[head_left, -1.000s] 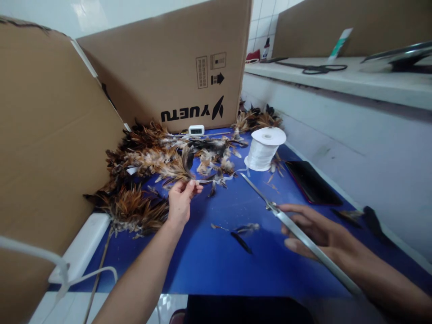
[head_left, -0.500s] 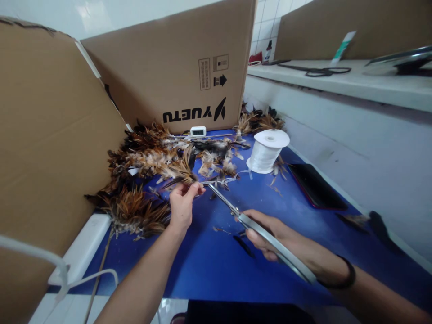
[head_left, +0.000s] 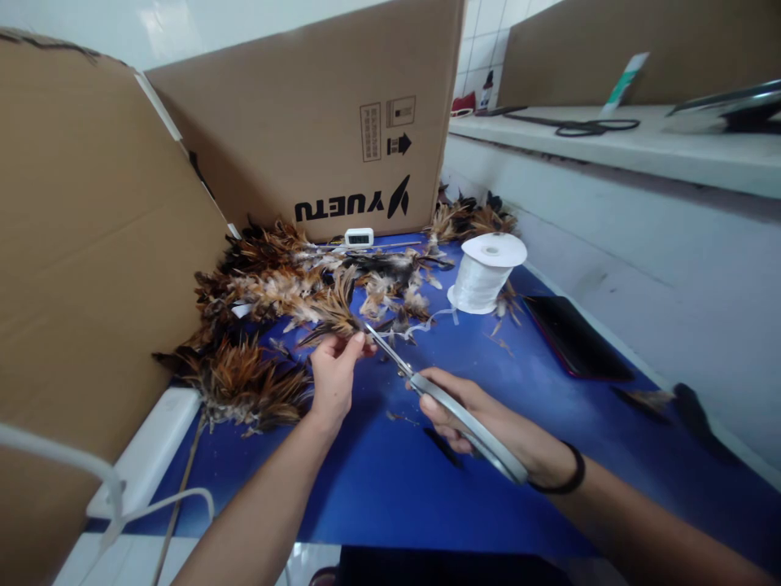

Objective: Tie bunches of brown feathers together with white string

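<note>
Between the thumb and fingers of my left hand (head_left: 335, 370) is a small bunch of brown and black feathers (head_left: 338, 309), pinched at its base. My right hand (head_left: 469, 411) is wrapped round the grey handles of a pair of scissors (head_left: 394, 354). The blade tips reach the base of the bunch, just beside my left fingertips. A thin white ribbon (head_left: 421, 327) runs from near the blades toward a white spool (head_left: 485, 277) standing on the blue table. How far the blades are apart is hard to make out.
Piles of feathers (head_left: 244, 285) lie at the left and back against cardboard walls (head_left: 274, 122). A small white digital display (head_left: 359, 237) stands at the back. A dark tablet or phone (head_left: 573, 338) lies at right. Black scissors (head_left: 586, 127) rest on a white ledge.
My right hand and the scissors have moved left and slightly up, bringing the blades closer to the base of the feathers. My left hand keeps its pinch, almost still.
</note>
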Demonstrator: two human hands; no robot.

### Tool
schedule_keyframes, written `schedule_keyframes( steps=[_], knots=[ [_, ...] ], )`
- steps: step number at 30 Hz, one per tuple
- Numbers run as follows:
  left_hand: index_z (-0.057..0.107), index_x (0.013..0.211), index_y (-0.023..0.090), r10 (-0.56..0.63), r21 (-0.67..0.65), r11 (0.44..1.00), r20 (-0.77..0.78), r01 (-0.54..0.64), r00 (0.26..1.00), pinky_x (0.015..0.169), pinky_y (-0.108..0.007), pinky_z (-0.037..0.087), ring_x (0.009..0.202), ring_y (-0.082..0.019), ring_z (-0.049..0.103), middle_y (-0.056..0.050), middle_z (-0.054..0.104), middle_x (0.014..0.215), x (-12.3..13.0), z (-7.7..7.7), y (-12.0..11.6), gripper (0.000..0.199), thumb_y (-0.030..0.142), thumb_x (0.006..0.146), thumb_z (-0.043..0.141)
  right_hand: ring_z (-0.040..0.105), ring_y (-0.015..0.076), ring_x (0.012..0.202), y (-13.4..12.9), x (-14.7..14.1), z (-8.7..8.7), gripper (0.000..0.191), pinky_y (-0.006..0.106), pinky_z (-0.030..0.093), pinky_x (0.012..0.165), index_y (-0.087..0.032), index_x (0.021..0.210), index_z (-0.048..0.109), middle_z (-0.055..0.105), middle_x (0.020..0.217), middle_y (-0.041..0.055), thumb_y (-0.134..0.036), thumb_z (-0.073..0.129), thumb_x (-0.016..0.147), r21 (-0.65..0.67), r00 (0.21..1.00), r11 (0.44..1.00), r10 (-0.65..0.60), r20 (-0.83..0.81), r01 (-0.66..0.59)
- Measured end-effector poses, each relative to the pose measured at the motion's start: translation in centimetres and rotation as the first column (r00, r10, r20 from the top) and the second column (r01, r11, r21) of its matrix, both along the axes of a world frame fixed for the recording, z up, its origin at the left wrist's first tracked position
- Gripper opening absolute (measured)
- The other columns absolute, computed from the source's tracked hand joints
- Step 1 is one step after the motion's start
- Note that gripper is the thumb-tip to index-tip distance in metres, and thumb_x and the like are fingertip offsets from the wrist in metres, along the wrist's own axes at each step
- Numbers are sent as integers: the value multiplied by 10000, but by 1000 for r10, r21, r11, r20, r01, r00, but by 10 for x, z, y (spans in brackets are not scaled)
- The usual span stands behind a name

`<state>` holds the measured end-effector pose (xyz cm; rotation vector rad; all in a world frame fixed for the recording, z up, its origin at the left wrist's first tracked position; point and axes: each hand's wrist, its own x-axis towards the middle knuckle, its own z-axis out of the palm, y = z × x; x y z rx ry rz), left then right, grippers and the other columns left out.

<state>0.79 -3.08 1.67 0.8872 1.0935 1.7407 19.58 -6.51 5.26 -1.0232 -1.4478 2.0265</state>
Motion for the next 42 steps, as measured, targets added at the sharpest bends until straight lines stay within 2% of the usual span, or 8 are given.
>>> schedule_keyframes(
  steps=[8, 15, 27, 30, 32, 36, 39, 42],
  knots=[
    [624, 767, 113, -20, -18, 1000, 6, 20, 1000, 649, -300, 527, 602, -139, 642, -15, 656, 698, 3, 2, -2, 234, 294, 663, 729, 307, 14, 447, 2, -4, -8, 447, 129, 244, 360, -197, 890, 436, 361, 610, -85, -546, 652, 715, -34, 998, 998, -50, 46, 51],
    [621, 760, 110, -29, -27, 999, -2, 28, 1000, 659, -300, 529, 610, -142, 646, -18, 649, 695, 4, 0, -2, 228, 296, 674, 722, 332, 13, 405, 0, -6, -4, 498, 131, 270, 335, -193, 885, 452, 388, 582, -90, -589, 661, 666, -23, 993, 996, -79, 91, 81],
    [622, 746, 118, -64, -28, 998, 3, 64, 998, 662, -297, 517, 601, -134, 638, -14, 647, 683, 4, -2, -2, 224, 298, 665, 726, 334, 25, 371, -3, -6, -7, 462, 151, 291, 311, -189, 878, 470, 399, 560, -92, -578, 629, 686, 34, 988, 994, -103, 119, 99],
    [607, 740, 122, -50, -26, 998, -4, 50, 999, 669, -297, 514, 609, -137, 640, -11, 648, 670, 3, -2, 0, 225, 304, 669, 720, 317, 33, 370, -1, -2, -7, 446, 167, 294, 325, -189, 910, 479, 380, 545, -96, -582, 587, 727, 106, 982, 991, -102, 159, 86],
    [605, 753, 119, -32, -32, 999, -5, 32, 999, 668, -297, 515, 626, -138, 641, -29, 668, 717, 1, -3, 2, 230, 306, 674, 712, 347, 46, 390, 3, 4, -7, 407, 185, 327, 367, -186, 932, 505, 407, 543, -86, -551, 565, 763, 243, 966, 966, -141, 217, 86],
    [580, 758, 121, 7, -43, 999, -18, -8, 1000, 635, -275, 507, 622, -129, 636, -52, 687, 772, -3, -2, 5, 238, 296, 664, 712, 554, 125, 625, 8, 26, -7, 355, 235, 435, 568, -207, 998, 568, 594, 706, -20, -478, 590, 769, 557, 881, 830, -289, 374, 36],
    [539, 763, 134, 21, -45, 999, -61, -24, 998, 610, -245, 496, 606, -122, 634, -33, 673, 701, -5, -3, 6, 244, 282, 670, 709, 622, 203, 770, 7, 45, -7, 367, 286, 461, 655, -233, 1076, 578, 680, 854, 19, -433, 584, 769, 648, 764, 758, -379, 523, -68],
    [514, 816, 142, 31, -35, 999, -94, -34, 995, 592, -232, 496, 593, -116, 633, -23, 668, 677, -6, -4, 6, 266, 262, 676, 706, 652, 259, 860, 3, 62, -13, 376, 338, 477, 727, -226, 1140, 570, 699, 978, 59, -369, 522, 795, 708, 626, 682, -473, 620, -186]
  ],
)
